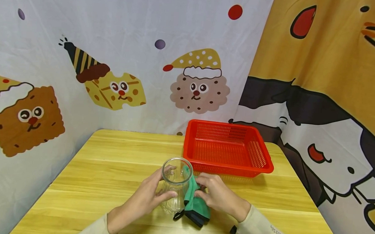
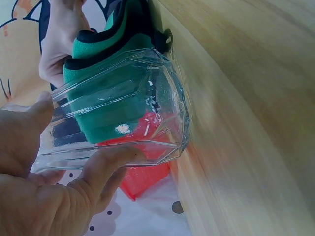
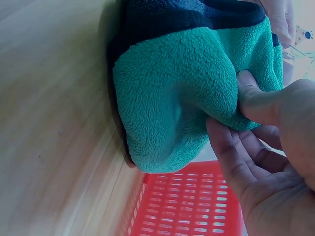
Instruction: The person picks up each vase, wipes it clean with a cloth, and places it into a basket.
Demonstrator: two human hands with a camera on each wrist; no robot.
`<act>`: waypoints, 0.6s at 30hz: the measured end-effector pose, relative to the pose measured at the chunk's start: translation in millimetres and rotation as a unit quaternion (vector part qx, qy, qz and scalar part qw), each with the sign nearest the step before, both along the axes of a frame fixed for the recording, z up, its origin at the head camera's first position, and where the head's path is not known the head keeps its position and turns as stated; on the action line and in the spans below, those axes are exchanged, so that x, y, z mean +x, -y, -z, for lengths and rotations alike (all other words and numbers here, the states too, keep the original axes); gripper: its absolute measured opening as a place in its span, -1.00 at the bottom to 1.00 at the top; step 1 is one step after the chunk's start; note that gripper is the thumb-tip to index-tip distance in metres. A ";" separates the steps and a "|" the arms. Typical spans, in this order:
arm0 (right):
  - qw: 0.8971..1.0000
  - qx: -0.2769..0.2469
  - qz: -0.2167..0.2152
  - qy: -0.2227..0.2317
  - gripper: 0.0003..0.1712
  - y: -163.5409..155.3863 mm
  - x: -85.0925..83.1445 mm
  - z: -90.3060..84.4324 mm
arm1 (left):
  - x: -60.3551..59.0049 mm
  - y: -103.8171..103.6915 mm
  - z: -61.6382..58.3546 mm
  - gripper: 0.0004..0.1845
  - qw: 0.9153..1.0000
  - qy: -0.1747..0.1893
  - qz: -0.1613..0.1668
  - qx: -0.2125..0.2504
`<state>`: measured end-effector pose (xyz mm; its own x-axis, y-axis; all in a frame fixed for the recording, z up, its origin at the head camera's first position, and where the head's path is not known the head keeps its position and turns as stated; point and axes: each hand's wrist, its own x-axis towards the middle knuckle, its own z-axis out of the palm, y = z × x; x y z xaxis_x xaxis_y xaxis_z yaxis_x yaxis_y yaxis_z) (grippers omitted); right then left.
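Note:
A clear glass jar (image 1: 176, 187) with faceted sides stands upright near the front of the table. My left hand (image 1: 150, 191) grips it from the left, thumb on the near side and fingers round the far side. Against the jar's right side is a green cloth (image 1: 200, 205) with dark edging and a black hanging loop. Thumb and fingers of my right hand (image 1: 217, 193) pinch a fold of this cloth. Through the glass in the left wrist view the green cloth (image 2: 98, 49) shows behind the jar (image 2: 123, 108). The right wrist view shows the cloth's fluffy pile (image 3: 172, 93) drooping onto the table.
A red plastic basket (image 1: 226, 170) with perforated walls stands behind the cloth, toward the table's back right. The wooden table (image 1: 120, 163) ends at a white printed curtain (image 1: 131, 42) behind and a yellow printed one (image 1: 338, 67) on the right.

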<state>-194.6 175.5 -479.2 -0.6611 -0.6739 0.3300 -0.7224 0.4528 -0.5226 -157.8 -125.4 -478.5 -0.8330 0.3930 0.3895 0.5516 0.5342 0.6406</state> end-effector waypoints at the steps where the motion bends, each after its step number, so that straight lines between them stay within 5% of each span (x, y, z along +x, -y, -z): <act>1: 1.000 0.002 0.001 0.001 -0.78 0.2 -0.1 0.2 | 0.0 -0.2 0.0 -0.09 1.000 0.000 0.000 0.000; 18: 0.999 0.031 0.018 0.025 -0.80 1.7 -0.1 1.8 | 0.8 -0.7 -2.2 -0.15 1.000 -0.006 0.004 0.006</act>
<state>-194.7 173.7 -481.0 -0.6996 -0.6680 0.2536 -0.6788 0.5107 -0.5276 -157.0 -124.7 -476.3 -0.8257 0.3943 0.4035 0.5626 0.5222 0.6409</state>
